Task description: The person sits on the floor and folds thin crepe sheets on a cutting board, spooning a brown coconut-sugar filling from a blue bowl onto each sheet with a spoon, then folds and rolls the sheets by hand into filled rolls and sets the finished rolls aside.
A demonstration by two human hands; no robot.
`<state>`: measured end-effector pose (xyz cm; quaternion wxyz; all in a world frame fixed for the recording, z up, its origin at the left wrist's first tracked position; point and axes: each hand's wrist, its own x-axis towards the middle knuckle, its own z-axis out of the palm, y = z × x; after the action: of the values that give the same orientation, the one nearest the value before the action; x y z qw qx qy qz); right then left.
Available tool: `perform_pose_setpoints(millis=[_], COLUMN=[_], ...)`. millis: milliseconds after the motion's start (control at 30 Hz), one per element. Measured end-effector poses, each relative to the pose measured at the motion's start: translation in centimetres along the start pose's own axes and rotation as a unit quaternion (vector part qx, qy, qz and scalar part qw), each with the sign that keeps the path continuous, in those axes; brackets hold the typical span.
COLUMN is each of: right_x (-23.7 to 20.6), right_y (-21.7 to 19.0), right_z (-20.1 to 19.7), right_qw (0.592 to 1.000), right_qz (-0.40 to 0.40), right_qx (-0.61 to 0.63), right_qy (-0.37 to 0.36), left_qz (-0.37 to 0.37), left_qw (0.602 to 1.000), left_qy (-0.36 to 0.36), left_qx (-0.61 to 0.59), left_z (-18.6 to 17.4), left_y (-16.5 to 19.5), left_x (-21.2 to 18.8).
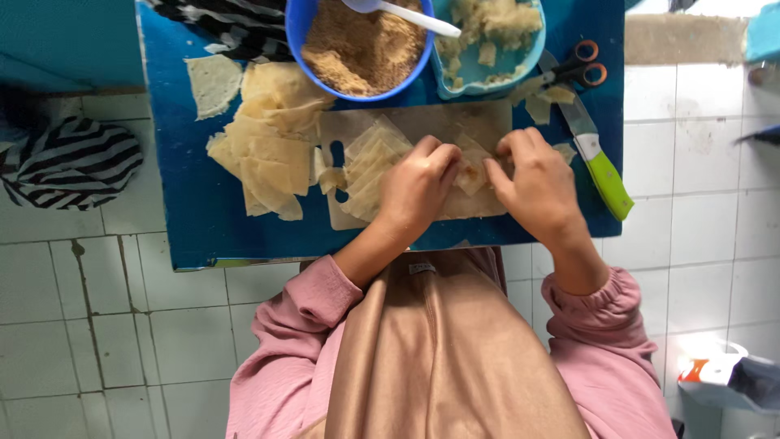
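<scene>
2 hands, left hand [416,189] and right hand [536,185], pinch 1 wrapper [471,175] on the board [443,122]. No folded ones show yet; a pile of wrappers [272,154] waits beside it.

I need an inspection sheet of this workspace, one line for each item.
Surface: blue table with pale cutting board.
Job's things: small filled wrapper between both hands; stack of cut wrappers.
Clutter: loose wrapper pile, blue bowl of brown crumbs with white spoon, light blue dish of filling, scissors, green-handled knife, striped cloth.
Grips: left hand and right hand pinch the wrapper.
Cables: nothing seen.
Surroundings: white tiled floor.
</scene>
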<state>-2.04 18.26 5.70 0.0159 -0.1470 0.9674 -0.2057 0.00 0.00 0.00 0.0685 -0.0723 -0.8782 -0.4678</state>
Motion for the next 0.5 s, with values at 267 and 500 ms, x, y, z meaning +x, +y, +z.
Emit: perform_pose_setpoints(millis=[267, 500], right_x=[-0.5, -0.7], right_y=[1.6, 2.4], right_z=[0.6, 1.0], right_qw=[0.987, 0.952], right_qz=[0.046, 0.019], right_qx=[0.152, 0.306], right_qy=[-0.001, 0.017], left_qz=[0.014, 0.014], left_qw=[1.0, 1.0], left_qy=[0.01, -0.004], left_qx=[0.001, 0.003], left_z=[0.7, 0.9], left_y=[0.7, 0.7], left_x=[0.4, 0.4])
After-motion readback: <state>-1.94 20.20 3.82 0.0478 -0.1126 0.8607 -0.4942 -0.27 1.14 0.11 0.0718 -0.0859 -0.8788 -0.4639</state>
